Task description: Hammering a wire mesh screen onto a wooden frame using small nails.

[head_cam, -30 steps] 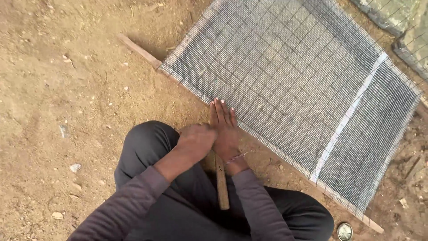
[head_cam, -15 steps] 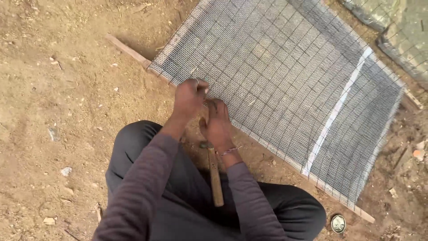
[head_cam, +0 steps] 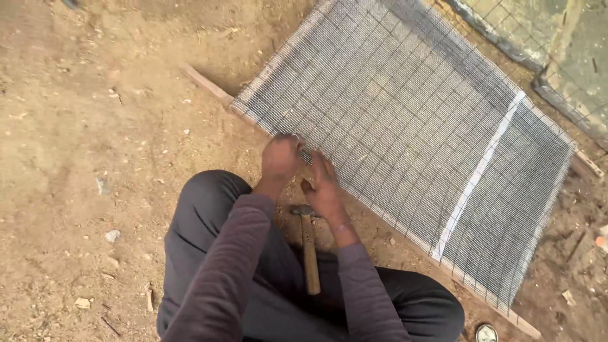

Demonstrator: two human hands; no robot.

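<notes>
Head view, looking straight down: a person is squatting on bare dirt ground (head_cam: pixel 76 126) in the lower middle of the frame, working at the near edge of a big wire mesh panel (head_cam: pixel 405 126) that's filling most of the upper right. The panel is lying flat and running diagonally, its lower-left edge sitting on a wooden strip (head_cam: pixel 206 83) that's sticking out past the mesh corner toward the upper left. A pale stripe (head_cam: pixel 481 171) is crossing the mesh on the right part. Lots of open dirt is spreading across the whole left side, only small stones and scraps lying there. On the right it's tighter: the mesh is reaching close to another netted sheet (head_cam: pixel 557 50) in the top right corner, and a small round lid (head_cam: pixel 486 333) is lying at the bottom edge near the strip's far end.

The left hand (head_cam: pixel 282 157) is curling closed right on the mesh edge, fingers pressed together on something tiny; can't tell what. The right hand (head_cam: pixel 323 187) is lying just beside it, fingers stretched flat on the mesh edge, gripping nothing. Both forearms are angling up from the knees in purple sleeves. A hammer (head_cam: pixel 308 250) is lying loose between the legs, head near the right wrist, wooden handle pointing down the frame.
</notes>
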